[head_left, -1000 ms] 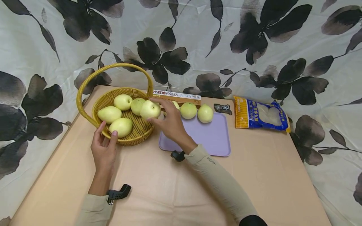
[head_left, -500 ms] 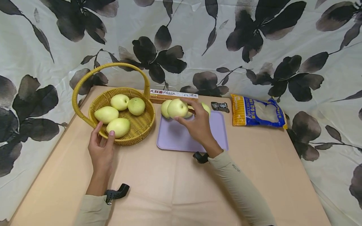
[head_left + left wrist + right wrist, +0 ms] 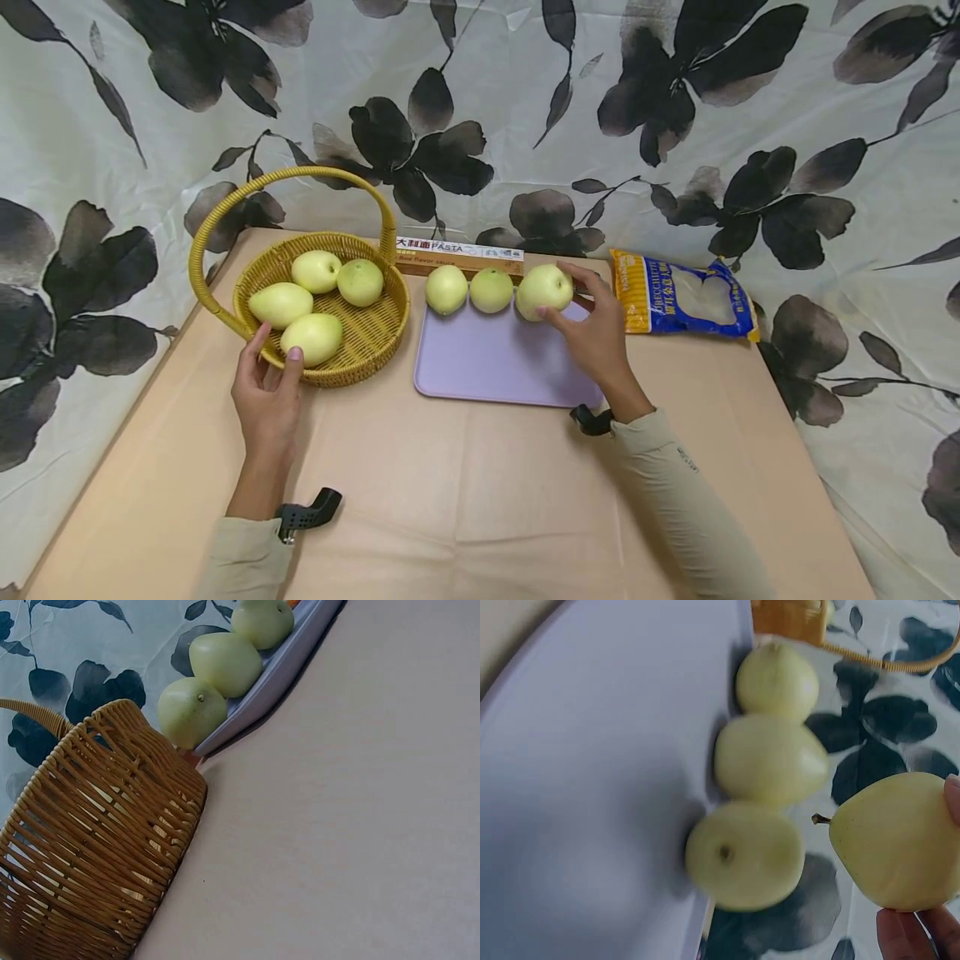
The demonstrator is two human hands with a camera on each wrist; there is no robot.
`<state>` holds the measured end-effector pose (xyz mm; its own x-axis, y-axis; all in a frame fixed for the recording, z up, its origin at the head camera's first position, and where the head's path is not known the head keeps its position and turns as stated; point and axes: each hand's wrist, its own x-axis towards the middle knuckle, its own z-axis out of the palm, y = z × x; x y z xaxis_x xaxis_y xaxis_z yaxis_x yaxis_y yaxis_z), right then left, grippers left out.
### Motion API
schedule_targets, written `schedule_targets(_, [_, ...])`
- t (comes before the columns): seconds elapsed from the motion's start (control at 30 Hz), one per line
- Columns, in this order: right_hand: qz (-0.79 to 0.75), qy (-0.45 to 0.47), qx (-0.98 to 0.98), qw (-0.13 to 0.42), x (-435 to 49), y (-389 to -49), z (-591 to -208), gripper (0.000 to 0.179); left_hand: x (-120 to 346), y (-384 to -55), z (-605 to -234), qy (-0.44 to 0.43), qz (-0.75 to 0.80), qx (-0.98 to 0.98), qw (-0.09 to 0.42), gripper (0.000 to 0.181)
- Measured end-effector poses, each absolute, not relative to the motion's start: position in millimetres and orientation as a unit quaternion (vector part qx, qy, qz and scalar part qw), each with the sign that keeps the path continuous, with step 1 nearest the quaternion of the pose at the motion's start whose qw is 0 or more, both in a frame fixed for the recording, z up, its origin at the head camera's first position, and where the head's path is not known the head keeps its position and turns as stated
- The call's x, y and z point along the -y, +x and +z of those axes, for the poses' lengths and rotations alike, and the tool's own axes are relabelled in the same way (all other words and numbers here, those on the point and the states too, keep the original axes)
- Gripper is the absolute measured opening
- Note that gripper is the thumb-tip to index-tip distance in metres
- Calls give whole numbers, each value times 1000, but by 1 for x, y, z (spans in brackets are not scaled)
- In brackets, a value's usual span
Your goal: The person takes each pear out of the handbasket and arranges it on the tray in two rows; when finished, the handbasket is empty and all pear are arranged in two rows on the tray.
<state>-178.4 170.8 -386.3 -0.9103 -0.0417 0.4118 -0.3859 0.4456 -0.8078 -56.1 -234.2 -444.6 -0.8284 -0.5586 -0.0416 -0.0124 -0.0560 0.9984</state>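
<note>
The pear (image 3: 542, 292) that we pinch between the thumb and fingertips of our right hand (image 3: 596, 333) hangs over the far right part of the purple tray (image 3: 495, 367), its stem toward the row of three pears (image 3: 771, 760) along the tray's far edge. Only the fingertips bear on that smooth, rounded skin, so a loosened pinch could let it slip and bruise. Lowered too close, it could nudge the row, and since those pears are round and crowd the edge, one might roll over it against the pasta box (image 3: 459, 260) behind; the head view hides the nearest one behind our pear, making such a bump easier to misjudge. At the wicker basket (image 3: 367, 362), just left of the tray, our left hand (image 3: 266, 408) rests with thumb and forefinger spread at the near rim; whether they pinch it we cannot tell. Too hard a push down there could tip the basket and set its four loose pears (image 3: 311, 340) rolling. If our right arm swung wide, it could brush the blue-and-yellow bag (image 3: 678, 296).
</note>
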Motion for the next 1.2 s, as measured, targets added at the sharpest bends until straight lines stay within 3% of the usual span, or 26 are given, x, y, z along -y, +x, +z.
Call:
schedule_targets(0.3, [487,70,855,166,-206,-189,-393,66,235,-57,-446,215,-697,654,199,63])
schedule_targets(0.73, [479,-16,875,67,-227,-208,-420,65,236,-56,-448,211,-693,660,201,63])
schedule_targets(1.2, [468,-22,883,22,-235,-215,-421,68,235,-57,-447,206,-694,659,205,63])
